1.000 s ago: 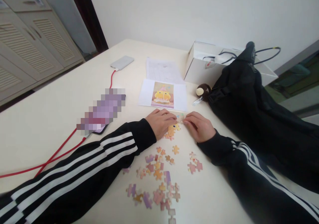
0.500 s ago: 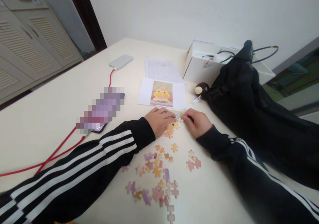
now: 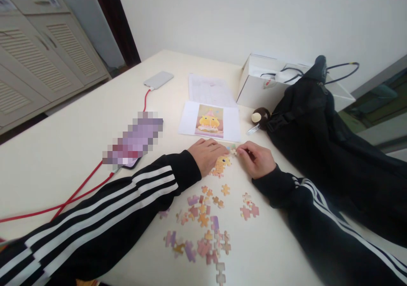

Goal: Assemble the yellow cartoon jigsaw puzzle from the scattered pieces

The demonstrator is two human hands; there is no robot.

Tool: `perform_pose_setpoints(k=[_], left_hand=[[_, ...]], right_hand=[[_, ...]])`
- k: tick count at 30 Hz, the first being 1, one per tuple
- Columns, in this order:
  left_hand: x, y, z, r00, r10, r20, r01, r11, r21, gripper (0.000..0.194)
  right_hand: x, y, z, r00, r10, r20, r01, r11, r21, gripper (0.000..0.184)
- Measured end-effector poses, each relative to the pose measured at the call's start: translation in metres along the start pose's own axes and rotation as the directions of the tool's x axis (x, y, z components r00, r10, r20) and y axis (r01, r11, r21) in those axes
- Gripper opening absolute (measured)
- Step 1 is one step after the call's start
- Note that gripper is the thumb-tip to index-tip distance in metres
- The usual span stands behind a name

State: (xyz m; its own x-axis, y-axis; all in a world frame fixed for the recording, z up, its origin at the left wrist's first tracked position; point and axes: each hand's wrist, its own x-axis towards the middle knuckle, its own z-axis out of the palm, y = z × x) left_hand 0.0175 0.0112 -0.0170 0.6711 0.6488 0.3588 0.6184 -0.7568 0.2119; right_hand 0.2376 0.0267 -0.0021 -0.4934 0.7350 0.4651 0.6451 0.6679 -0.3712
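My left hand (image 3: 208,156) lies with its fingers stretched out over a partly joined jigsaw puzzle (image 3: 220,166), covering some of it. Yellow pieces with a dark eye show below my fingertips. On the other side, my right hand (image 3: 258,159) pinches a small pale puzzle piece (image 3: 233,151) between thumb and forefinger at the puzzle's upper right edge. Whether that piece touches its neighbours I cannot tell. Just behind the hands lies a printed picture sheet (image 3: 187,118) showing a yellow character. Several loose puzzle pieces (image 3: 203,248) are scattered nearer to me.
A small group of pink pieces (image 3: 249,211) lies at the right. A phone (image 3: 136,139) and a power bank (image 3: 159,80) with red cables are at the left. At the right are a black bag (image 3: 318,133), a brown plush trinket (image 3: 261,117) and a white box (image 3: 254,86).
The whole view has shifted slightly, so everything appears a little farther right. Both hands keep nearly the same place over the puzzle, and the right one still pinches the pale piece.
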Motion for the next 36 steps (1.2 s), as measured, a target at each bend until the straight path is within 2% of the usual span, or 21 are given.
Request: perform_pose_setpoints(k=[2,4,6,8,9,11,14,16,19,23,25,27,29,34,36], left_hand=[[0.001,0.0,-0.001,0.999,0.015,-0.043,-0.016,1.0,-0.024,0.038],[0.003,0.0,-0.003,0.981,0.06,-0.185,-0.065,0.998,-0.018,0.039],[0.005,0.002,-0.006,0.917,0.056,-0.395,-0.07,0.997,-0.022,0.03],[0.007,0.007,-0.008,0.852,-0.05,-0.522,-0.041,0.986,-0.162,0.021],[0.007,0.011,-0.009,0.843,-0.124,-0.523,-0.035,0.958,-0.283,0.023],[0.006,0.021,-0.011,0.873,-0.239,-0.424,-0.023,0.85,-0.526,0.026],[0.003,0.038,-0.013,0.907,-0.337,-0.254,0.053,0.689,-0.723,0.028],[0.001,0.048,-0.015,0.896,-0.395,-0.201,0.096,0.615,-0.783,0.03],[0.002,0.055,-0.016,0.863,-0.487,-0.133,0.157,0.51,-0.846,0.029],[0.0,0.04,-0.019,0.809,-0.588,0.013,0.293,0.384,-0.875,0.027],[-0.004,0.024,-0.023,0.801,-0.597,0.043,0.327,0.376,-0.867,0.026],[-0.009,0.007,-0.028,0.794,-0.606,0.047,0.312,0.34,-0.887,0.025],[-0.013,-0.006,-0.033,0.792,-0.61,0.029,0.311,0.362,-0.879,0.027],[-0.018,-0.019,-0.032,0.764,-0.637,-0.102,0.287,0.478,-0.83,0.026],[-0.019,-0.02,-0.029,0.782,-0.597,-0.179,0.272,0.586,-0.763,0.024]], right_hand=[[-0.002,-0.003,-0.001,0.998,-0.007,-0.058,0.005,0.999,-0.032,0.018],[-0.003,-0.006,-0.003,0.992,-0.055,-0.113,0.046,0.996,-0.078,0.015],[-0.005,-0.011,-0.005,0.976,-0.138,-0.169,0.115,0.984,-0.136,0.014],[-0.006,-0.016,-0.008,0.95,-0.238,-0.204,0.199,0.96,-0.195,0.011],[-0.007,-0.019,-0.01,0.933,-0.291,-0.212,0.244,0.944,-0.222,0.009],[-0.008,-0.025,-0.014,0.889,-0.41,-0.202,0.355,0.897,-0.262,0.01],[-0.009,-0.032,-0.021,0.808,-0.571,-0.146,0.517,0.806,-0.289,0.018],[-0.01,-0.035,-0.024,0.772,-0.627,-0.102,0.581,0.762,-0.287,0.021],[-0.009,-0.037,-0.023,0.757,-0.649,-0.073,0.616,0.746,-0.254,0.025],[-0.008,-0.034,-0.014,0.762,-0.636,-0.122,0.61,0.768,-0.196,0.028],[-0.007,-0.032,-0.011,0.779,-0.61,-0.145,0.585,0.79,-0.182,0.026],[-0.007,-0.029,-0.009,0.804,-0.569,-0.17,0.545,0.821,-0.17,0.025],[-0.007,-0.026,-0.009,0.83,-0.523,-0.193,0.501,0.852,-0.154,0.024],[-0.006,-0.022,-0.008,0.87,-0.463,-0.171,0.451,0.886,-0.108,0.021],[-0.006,-0.022,-0.007,0.877,-0.455,-0.157,0.444,0.89,-0.098,0.02]])
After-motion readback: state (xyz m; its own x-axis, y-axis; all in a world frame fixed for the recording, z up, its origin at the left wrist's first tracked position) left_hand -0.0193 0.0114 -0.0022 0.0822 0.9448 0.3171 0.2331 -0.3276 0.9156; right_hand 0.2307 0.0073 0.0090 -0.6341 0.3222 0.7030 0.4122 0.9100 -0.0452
